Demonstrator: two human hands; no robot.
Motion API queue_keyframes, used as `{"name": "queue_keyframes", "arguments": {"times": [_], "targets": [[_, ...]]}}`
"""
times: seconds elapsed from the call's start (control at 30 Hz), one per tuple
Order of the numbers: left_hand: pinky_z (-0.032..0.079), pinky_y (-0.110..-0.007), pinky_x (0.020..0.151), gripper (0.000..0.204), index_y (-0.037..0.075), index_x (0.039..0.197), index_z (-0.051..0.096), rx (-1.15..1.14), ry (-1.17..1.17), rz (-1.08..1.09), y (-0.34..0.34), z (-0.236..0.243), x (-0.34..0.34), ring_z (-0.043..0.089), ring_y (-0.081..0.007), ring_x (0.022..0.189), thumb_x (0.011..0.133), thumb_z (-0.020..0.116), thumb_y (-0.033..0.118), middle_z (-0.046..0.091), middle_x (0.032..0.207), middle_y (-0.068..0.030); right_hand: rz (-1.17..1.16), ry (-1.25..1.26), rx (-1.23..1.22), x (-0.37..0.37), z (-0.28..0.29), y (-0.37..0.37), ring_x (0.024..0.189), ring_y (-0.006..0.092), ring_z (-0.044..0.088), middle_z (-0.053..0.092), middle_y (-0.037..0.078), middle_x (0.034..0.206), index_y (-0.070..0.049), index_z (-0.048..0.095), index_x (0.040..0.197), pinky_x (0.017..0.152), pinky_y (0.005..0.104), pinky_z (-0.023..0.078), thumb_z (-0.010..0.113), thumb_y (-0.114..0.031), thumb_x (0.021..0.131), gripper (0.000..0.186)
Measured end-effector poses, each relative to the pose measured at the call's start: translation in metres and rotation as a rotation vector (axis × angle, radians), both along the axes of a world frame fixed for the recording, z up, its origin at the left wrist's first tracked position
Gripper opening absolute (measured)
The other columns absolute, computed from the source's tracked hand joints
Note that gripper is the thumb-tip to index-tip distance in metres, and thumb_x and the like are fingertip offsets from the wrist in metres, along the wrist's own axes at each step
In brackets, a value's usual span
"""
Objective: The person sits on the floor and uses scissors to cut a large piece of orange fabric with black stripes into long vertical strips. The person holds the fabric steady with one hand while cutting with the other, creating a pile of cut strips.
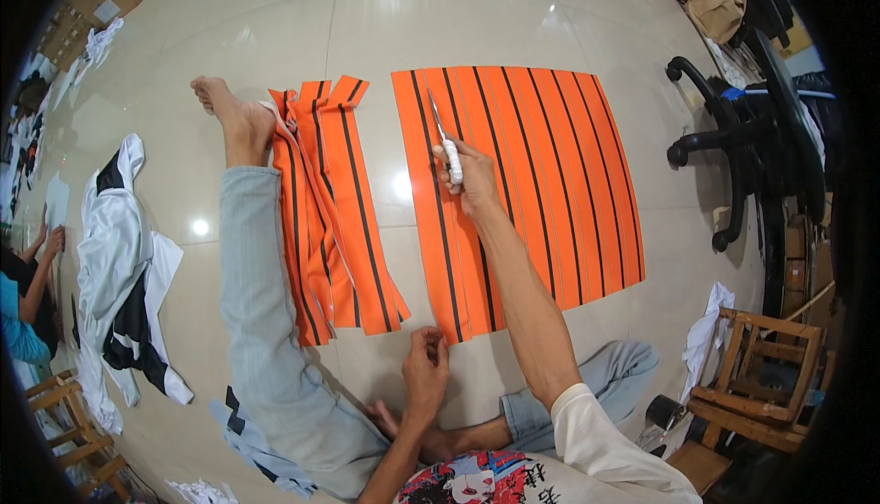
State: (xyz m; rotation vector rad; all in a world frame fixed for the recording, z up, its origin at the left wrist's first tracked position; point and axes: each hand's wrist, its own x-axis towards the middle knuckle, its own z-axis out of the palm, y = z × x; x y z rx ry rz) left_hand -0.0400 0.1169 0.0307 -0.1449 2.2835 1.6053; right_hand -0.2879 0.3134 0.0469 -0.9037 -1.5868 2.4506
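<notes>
A large orange sheet of fabric [550,192] with black stripes and thin grey lines lies flat on the floor before me. My right hand [472,179] is closed around scissors [453,161] with a white-wrapped handle. Their blades point away from me, over the sheet near its far left corner, beside a black stripe. At the sheet's near left corner my left hand [426,367] is closed, its fingertips pinching the fabric edge. Left of the sheet lie several loose orange striped strips [362,220], overlapping and partly crumpled against my outstretched leg.
White and black cloth [124,266] lies on the floor at the left. Beyond it another person's hand [55,240] is by a pale sheet. A black wheeled chair base [729,142] stands at the right, with a wooden stool [756,376] nearer me. Brown bags [717,0] sit far right.
</notes>
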Motion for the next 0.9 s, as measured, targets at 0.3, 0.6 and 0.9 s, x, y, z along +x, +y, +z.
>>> {"name": "queue_keyframes", "arguments": {"times": [0.3,0.6,0.9], "targets": [[0.052,-0.028,0.069,0.019,0.0,0.114,0.056,-0.019,0.031,0.019,0.001,0.004,-0.001,0.065,-0.0131,0.079,0.097,0.064,0.002,0.067,0.089,-0.0079,-0.024,-0.013,0.01,-0.024,0.006,0.004,0.046,0.0056,0.051,0.061,0.0,0.065,0.001,0.059,0.138,0.037,0.0211,0.032,0.079,-0.012,0.086,0.057],[0.054,-0.031,0.068,0.02,0.002,0.115,0.058,-0.035,0.01,0.038,0.002,0.005,-0.001,0.068,-0.0162,0.075,0.097,0.065,0.005,0.071,0.088,-0.0114,-0.005,-0.007,0.059,-0.032,0.003,0.006,0.047,0.006,0.051,0.06,0.0,0.065,0.003,0.062,0.134,0.037,0.0209,0.032,0.08,-0.015,0.086,0.055],[0.054,-0.031,0.067,0.021,0.004,0.116,0.059,-0.076,-0.017,0.032,0.003,0.009,-0.002,0.067,-0.0154,0.072,0.096,0.065,0.004,0.07,0.086,-0.0101,-0.032,-0.021,0.081,-0.052,0.006,0.008,0.046,0.006,0.049,0.059,-0.001,0.063,0.002,0.065,0.131,0.038,0.0211,0.032,0.081,-0.015,0.085,0.052]]}}
